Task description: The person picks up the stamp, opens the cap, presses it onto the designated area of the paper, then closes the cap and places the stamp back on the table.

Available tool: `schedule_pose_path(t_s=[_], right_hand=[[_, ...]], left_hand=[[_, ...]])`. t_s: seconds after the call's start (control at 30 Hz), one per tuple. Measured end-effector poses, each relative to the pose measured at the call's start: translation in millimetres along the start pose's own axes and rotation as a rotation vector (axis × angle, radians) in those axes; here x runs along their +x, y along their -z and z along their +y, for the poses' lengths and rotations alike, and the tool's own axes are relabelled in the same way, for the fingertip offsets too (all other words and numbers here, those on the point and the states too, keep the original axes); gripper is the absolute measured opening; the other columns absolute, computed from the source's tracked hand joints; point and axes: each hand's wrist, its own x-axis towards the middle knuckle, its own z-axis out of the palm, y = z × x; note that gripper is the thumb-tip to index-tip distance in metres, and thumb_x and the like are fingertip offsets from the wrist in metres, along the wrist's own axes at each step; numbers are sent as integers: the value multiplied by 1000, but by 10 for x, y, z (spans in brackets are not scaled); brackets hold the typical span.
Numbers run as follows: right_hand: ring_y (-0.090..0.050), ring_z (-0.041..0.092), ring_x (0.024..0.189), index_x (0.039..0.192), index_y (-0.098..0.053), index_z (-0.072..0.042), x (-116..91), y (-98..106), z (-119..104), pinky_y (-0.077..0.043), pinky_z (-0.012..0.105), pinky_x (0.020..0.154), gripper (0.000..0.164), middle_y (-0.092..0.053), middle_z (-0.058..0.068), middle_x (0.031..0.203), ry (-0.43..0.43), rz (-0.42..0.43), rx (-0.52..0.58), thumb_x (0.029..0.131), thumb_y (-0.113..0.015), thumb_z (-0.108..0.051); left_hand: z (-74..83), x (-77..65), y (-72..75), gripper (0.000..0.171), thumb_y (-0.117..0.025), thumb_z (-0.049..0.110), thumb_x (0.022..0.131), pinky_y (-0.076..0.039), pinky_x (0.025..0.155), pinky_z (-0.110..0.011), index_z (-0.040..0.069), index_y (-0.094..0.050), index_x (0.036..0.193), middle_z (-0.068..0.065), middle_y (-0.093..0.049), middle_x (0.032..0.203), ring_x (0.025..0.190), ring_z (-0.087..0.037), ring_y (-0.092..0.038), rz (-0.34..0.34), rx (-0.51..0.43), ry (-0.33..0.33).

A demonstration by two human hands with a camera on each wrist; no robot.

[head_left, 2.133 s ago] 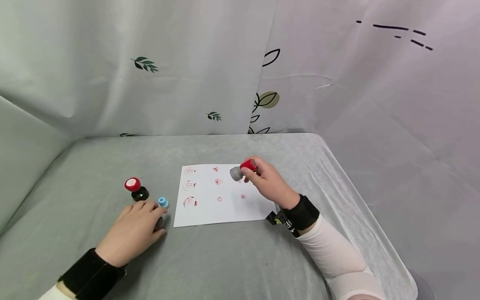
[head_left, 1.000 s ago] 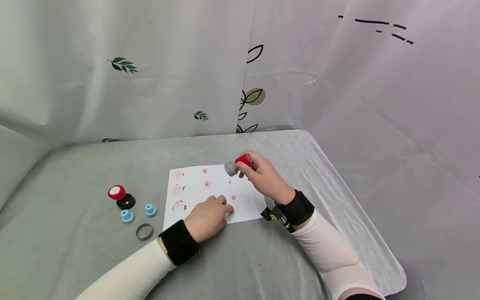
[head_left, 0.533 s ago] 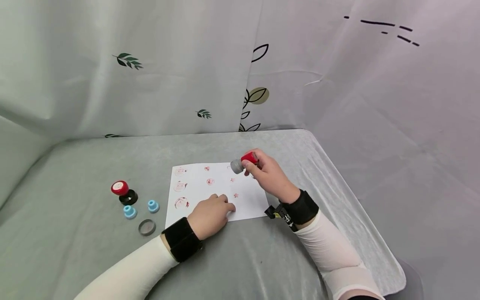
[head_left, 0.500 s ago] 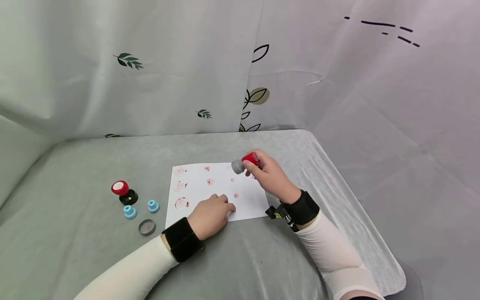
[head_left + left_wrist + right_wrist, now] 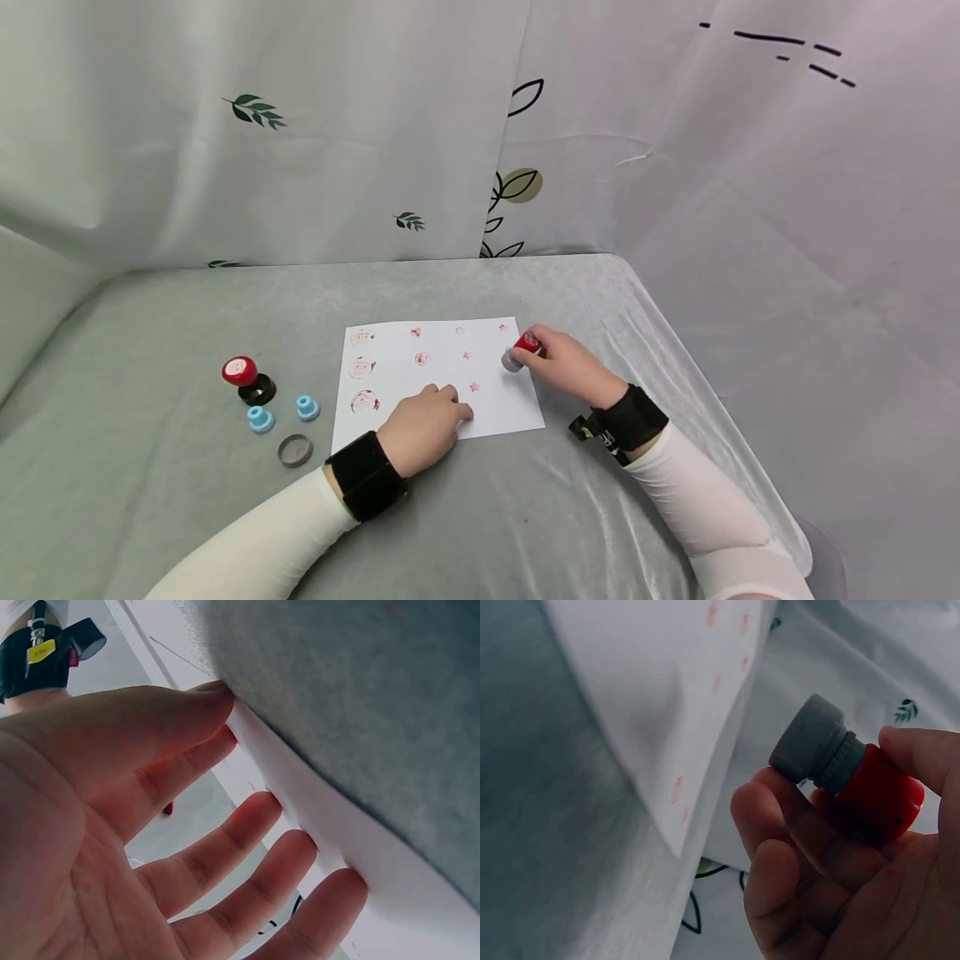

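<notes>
My right hand [image 5: 573, 364] grips a small red and grey stamp [image 5: 874, 784] by its red part, thumb on one side and fingers on the other. In the head view the stamp is tilted, its grey end toward the right edge of a white paper sheet [image 5: 502, 412]; whether it touches is unclear. The sheet bears several red prints, with large ones down its left side and smaller ones elsewhere. My left hand [image 5: 422, 427] rests on the near edge of the sheet, fingertips on the paper and fingers loosely bent, holding nothing.
Left of the sheet stand two light-blue stepped pieces [image 5: 260, 419], a grey ring-shaped cap [image 5: 295, 450] and a red-topped stamp [image 5: 240, 372] with a black base. A grey cloth [image 5: 187, 517] covers the table. Patterned white curtains [image 5: 360, 125] hang behind it.
My left hand left the small items at left and came onto the sheet, uncovering the grey cap. My right hand has since moved right and nearer with the stamp, revealing prints at the upper right.
</notes>
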Motion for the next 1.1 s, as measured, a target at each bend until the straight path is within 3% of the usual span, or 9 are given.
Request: schedule_pose_path(t_s=[0.37, 0.67, 0.97, 1.1], right_hand=[[-48, 13, 59, 92, -61, -16, -55, -41, 80, -40, 27, 51, 19, -57, -1, 70, -26, -78, -170, 92, -65, -35], [-48, 12, 58, 81, -55, -15, -11, -125, 110, -38, 25, 51, 27, -52, -1, 66, 13, -119, -307, 89, -68, -37], [-46, 13, 53, 84, -48, -15, 9, -233, 46, -32, 25, 45, 19, -44, -2, 63, -14, -175, -459, 92, -52, -31], [-48, 14, 53, 86, -48, -15, 0, -246, 12, -32, 25, 44, 18, -44, -1, 62, -47, -183, -480, 93, -50, -31]], left_hand=[[12, -21, 29, 23, -65, 6, 84, -46, 52, -32, 20, -75, 99, -3, -61, 86, 69, -18, -50, 14, 3, -4], [31, -22, 36, 22, -67, 7, 84, -48, 53, -33, 19, -75, 101, -4, -62, 88, 71, -19, -51, 7, -9, -10], [37, -30, 24, 21, -66, 7, 85, -47, 53, -32, 18, -75, 100, -3, -61, 86, 69, -18, -49, 14, -16, 0], [39, -42, 25, 21, -65, 7, 86, -47, 54, -32, 18, -75, 101, -3, -60, 85, 69, -17, -48, 8, -25, 7]])
